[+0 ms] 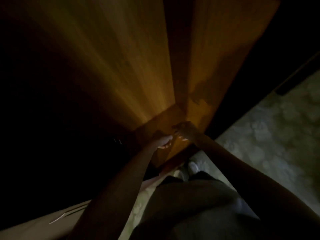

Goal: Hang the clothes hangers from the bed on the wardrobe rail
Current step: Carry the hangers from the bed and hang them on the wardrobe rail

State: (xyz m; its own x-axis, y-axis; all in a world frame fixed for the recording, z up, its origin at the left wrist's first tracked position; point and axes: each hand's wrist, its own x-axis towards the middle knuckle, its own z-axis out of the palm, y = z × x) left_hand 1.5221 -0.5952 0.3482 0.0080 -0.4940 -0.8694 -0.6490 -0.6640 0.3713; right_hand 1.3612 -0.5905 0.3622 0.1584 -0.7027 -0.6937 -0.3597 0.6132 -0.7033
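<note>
Head view: it is very dark. The left hand (164, 142) curls on the edge of the wooden wardrobe door (121, 66); the right hand (184, 131) spreads open, touching another. No hangers or rail show. Fingers could get pinched between doors.

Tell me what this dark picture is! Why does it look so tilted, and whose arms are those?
There is no machine here. A person wears a camera on their head, so you look down along their own arms. That is why everything leans. Both arms reach forward to a tall orange-brown wooden wardrobe door. The left hand has its fingers curled at the door's edge; the right hand is beside it, too dark and blurry to tell what it does. I see no clothes hanger in either hand. Below are the person's shoes on a pale patterned floor. The black space on the left is too dark to read.
</note>
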